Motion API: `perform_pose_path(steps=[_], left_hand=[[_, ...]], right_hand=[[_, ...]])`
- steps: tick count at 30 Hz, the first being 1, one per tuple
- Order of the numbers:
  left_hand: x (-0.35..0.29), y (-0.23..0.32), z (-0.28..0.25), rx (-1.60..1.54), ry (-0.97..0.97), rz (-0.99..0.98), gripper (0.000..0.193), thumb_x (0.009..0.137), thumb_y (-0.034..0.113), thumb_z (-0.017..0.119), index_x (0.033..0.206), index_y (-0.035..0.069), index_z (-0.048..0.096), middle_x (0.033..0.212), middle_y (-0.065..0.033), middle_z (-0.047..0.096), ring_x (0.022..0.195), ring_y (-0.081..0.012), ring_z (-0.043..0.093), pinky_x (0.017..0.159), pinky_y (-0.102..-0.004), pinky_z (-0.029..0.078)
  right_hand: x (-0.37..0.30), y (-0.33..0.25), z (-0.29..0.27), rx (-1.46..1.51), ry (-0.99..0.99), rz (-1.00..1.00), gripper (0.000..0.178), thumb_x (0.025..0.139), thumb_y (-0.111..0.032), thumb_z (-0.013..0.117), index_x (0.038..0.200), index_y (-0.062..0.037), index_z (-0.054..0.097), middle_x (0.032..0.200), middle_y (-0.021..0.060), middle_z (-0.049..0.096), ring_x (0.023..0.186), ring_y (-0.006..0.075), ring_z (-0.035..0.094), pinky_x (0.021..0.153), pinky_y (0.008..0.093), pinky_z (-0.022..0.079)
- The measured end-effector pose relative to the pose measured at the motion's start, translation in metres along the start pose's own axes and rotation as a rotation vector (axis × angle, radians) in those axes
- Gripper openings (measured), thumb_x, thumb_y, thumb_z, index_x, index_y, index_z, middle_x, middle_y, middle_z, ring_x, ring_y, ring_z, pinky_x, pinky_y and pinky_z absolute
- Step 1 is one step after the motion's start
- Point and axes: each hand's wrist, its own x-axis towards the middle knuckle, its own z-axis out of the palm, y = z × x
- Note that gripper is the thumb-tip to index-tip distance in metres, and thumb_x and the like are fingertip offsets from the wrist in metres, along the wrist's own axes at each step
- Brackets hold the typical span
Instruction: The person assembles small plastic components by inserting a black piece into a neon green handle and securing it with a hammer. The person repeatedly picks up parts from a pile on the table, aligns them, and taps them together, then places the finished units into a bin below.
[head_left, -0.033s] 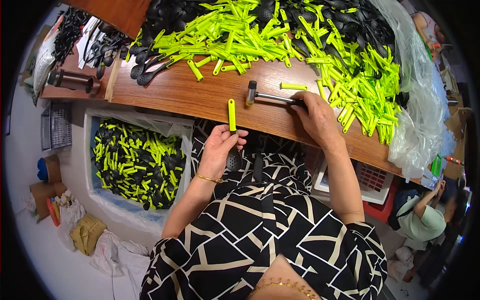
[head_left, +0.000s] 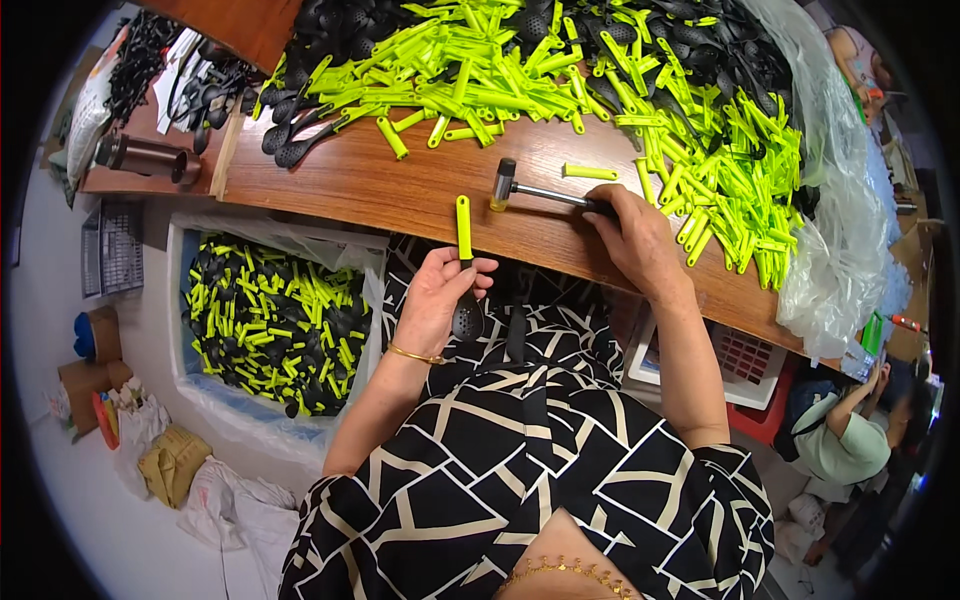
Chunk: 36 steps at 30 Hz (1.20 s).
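Observation:
A slotted spoon (head_left: 467, 318) with a black perforated bowl and a lime-green handle is gripped in my left hand (head_left: 438, 298). Its handle points up over the table's near edge, and its bowl hangs below my fingers. My right hand (head_left: 638, 240) is closed round the dark grip of a small hammer (head_left: 550, 193). The hammer's black-and-yellowish head is at the left end of its metal shaft, over the wooden table (head_left: 350, 195). Just beyond the shaft lies a loose lime-green handle (head_left: 590, 172). The hammer's grip is mostly hidden by my fingers.
Lime-green handles (head_left: 470, 75) and black perforated spoon heads (head_left: 720, 50) are heaped across the back and right. A plastic-lined bin (head_left: 180, 330) of green-handled spoons stands at lower left. A brown cylinder (head_left: 150, 160) lies far left. Another person (head_left: 845, 435) sits at right.

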Motion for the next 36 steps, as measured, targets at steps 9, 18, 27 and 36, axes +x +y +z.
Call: perform_pose_path(steps=[9,18,27,36], left_hand=[[0.005,0.013,-0.01,-0.099,-0.004,-0.088,0.03,0.104,0.007,0.068,0.13,-0.003,0.056,0.125,-0.0224,0.072,0.107,-0.025,0.075,0.093,-0.035,0.063],[0.001,0.007,-0.011,-0.075,0.022,-0.017,0.027,0.105,0.011,0.067,0.129,0.001,0.06,0.121,-0.0173,0.074,0.095,-0.0173,0.073,0.085,-0.0293,0.06],[-0.028,-0.001,-0.074,0.154,0.238,0.01,0.029,0.104,0.009,0.069,0.127,-0.007,0.064,0.117,-0.0208,0.076,0.096,-0.0199,0.074,0.083,-0.0296,0.06],[-0.053,-0.114,-0.312,0.628,0.841,0.027,0.032,0.098,0.007,0.073,0.127,-0.007,0.067,0.112,-0.0166,0.078,0.095,-0.0215,0.076,0.086,-0.0314,0.059]], right_hand=[[0.009,-0.044,0.002,0.01,0.023,-0.393,0.039,0.082,-0.005,0.076,0.12,-0.0131,0.078,0.106,0.006,0.078,0.086,0.0241,0.072,0.075,0.0361,0.058],[0.006,-0.014,-0.005,0.07,-0.088,-0.102,0.029,0.092,-0.01,0.075,0.121,-0.0104,0.077,0.107,0.0095,0.077,0.099,0.0309,0.074,0.082,0.0399,0.06],[-0.026,0.012,-0.027,-0.07,0.0,0.011,0.023,0.091,-0.012,0.077,0.114,-0.0108,0.08,0.106,0.01,0.075,0.095,0.0312,0.072,0.084,0.0421,0.057],[0.029,0.065,-0.032,-0.187,0.246,-0.008,0.022,0.089,-0.011,0.077,0.111,-0.0102,0.078,0.111,0.0078,0.076,0.106,0.0312,0.067,0.094,0.0413,0.052]])
